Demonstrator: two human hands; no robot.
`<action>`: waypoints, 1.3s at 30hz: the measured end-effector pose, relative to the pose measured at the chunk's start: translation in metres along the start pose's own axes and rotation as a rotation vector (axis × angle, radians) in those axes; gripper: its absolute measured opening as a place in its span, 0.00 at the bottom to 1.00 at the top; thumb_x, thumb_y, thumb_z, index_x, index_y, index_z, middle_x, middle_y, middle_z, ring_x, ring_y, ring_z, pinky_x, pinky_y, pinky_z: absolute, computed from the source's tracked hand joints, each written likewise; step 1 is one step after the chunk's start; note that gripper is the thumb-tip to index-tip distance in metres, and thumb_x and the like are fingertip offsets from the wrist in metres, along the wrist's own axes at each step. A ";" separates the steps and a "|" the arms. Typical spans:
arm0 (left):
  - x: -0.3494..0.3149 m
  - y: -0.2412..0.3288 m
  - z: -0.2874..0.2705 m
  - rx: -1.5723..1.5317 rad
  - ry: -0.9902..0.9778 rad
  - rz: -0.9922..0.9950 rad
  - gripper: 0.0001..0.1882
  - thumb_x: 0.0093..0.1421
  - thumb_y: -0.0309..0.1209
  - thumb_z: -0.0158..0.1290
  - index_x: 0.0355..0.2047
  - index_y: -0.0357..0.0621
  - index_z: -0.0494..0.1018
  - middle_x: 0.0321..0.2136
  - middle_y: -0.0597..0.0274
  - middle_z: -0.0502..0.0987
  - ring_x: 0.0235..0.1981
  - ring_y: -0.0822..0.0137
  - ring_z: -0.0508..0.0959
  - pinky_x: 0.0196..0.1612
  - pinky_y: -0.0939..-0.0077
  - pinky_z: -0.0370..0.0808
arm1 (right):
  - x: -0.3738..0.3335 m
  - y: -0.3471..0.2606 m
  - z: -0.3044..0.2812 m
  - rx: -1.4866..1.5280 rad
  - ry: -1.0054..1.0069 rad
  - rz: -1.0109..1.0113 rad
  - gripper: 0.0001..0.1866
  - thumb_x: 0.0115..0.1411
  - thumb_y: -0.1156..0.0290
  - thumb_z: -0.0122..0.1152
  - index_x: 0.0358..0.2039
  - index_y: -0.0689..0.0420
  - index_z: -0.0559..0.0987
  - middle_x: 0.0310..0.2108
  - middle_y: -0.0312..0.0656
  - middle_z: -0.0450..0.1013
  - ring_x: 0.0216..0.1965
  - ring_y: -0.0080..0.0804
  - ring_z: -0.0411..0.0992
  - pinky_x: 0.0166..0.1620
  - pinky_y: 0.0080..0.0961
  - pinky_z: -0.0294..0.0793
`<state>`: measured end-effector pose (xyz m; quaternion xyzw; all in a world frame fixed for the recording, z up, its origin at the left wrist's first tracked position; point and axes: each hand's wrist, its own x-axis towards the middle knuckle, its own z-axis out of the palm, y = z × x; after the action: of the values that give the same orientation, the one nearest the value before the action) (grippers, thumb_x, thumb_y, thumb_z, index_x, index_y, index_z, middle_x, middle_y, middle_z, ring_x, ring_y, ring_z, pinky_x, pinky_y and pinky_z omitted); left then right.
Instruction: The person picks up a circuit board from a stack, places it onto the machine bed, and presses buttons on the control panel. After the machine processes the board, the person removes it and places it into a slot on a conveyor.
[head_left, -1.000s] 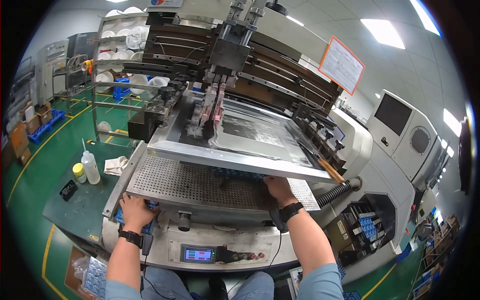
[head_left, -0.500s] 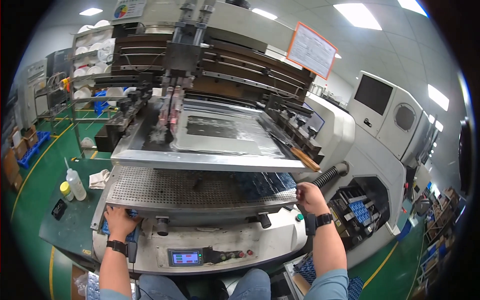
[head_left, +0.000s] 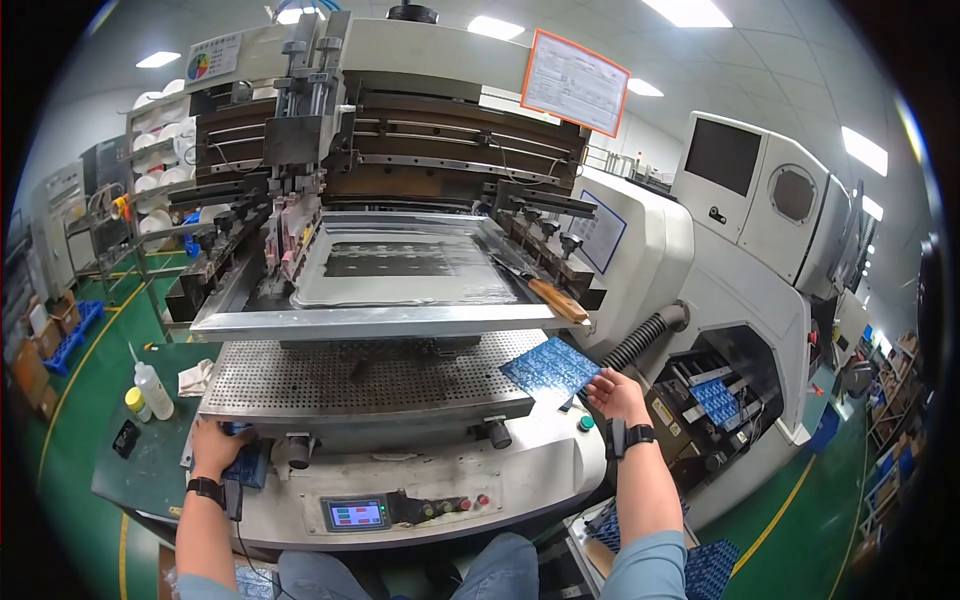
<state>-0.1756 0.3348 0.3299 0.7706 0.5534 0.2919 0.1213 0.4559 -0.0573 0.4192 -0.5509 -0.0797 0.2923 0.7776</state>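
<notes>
In my right hand [head_left: 617,397] is the corner of a blue circuit board panel [head_left: 550,370], pinched between thumb and fingers. The thin, flat panel is out over the right end of the perforated metal plate [head_left: 350,375], tilted and catching the light. My left hand [head_left: 213,447] is closed on another blue circuit board panel [head_left: 250,466], below the plate's front left corner; some of its fingers are hidden. Above the plate lies a metal-framed stencil [head_left: 380,322] with grey paste spread over it.
A wooden-handled spatula [head_left: 556,299] rests on the stencil frame's right side. Below the plate are two black knobs and a small control screen [head_left: 355,513]. Bottles [head_left: 152,390] stand on the green side table [head_left: 120,470]. At right, a white machine has an open bay holding a blue panel [head_left: 716,400].
My right hand has drawn the blue panel out from under the stencil, toward the plate's right end. My left hand stays by the left panel. The view has shifted to the right.
</notes>
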 end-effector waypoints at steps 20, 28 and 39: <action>-0.013 -0.120 -0.045 -0.202 0.183 -0.135 0.27 0.53 0.31 0.65 0.53 0.36 0.74 0.41 0.49 0.82 0.42 0.55 0.83 0.47 0.65 0.77 | -0.169 0.033 0.150 -0.968 -0.283 -0.874 0.15 0.61 0.78 0.61 0.49 0.64 0.77 0.32 0.36 0.75 0.33 0.21 0.72 0.38 0.19 0.73; -0.045 -0.058 -0.037 -0.675 0.530 -0.072 0.16 0.56 0.27 0.63 0.45 0.37 0.76 0.29 0.59 0.80 0.31 0.69 0.78 0.37 0.70 0.75 | -0.150 0.072 0.234 -1.166 -0.462 -1.169 0.16 0.56 0.76 0.62 0.46 0.64 0.79 0.34 0.51 0.78 0.36 0.46 0.77 0.43 0.36 0.76; -0.018 -0.070 -0.076 -0.681 0.746 -0.233 0.12 0.67 0.36 0.54 0.41 0.39 0.73 0.32 0.56 0.81 0.27 0.61 0.81 0.24 0.71 0.75 | -0.069 0.111 0.274 -1.409 -0.250 -1.312 0.22 0.59 0.70 0.59 0.54 0.60 0.73 0.48 0.57 0.73 0.49 0.59 0.70 0.54 0.49 0.69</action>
<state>-0.2788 0.3332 0.3493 0.4643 0.5149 0.6947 0.1914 0.2369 0.1522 0.4368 -0.7014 -0.6101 -0.2577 0.2635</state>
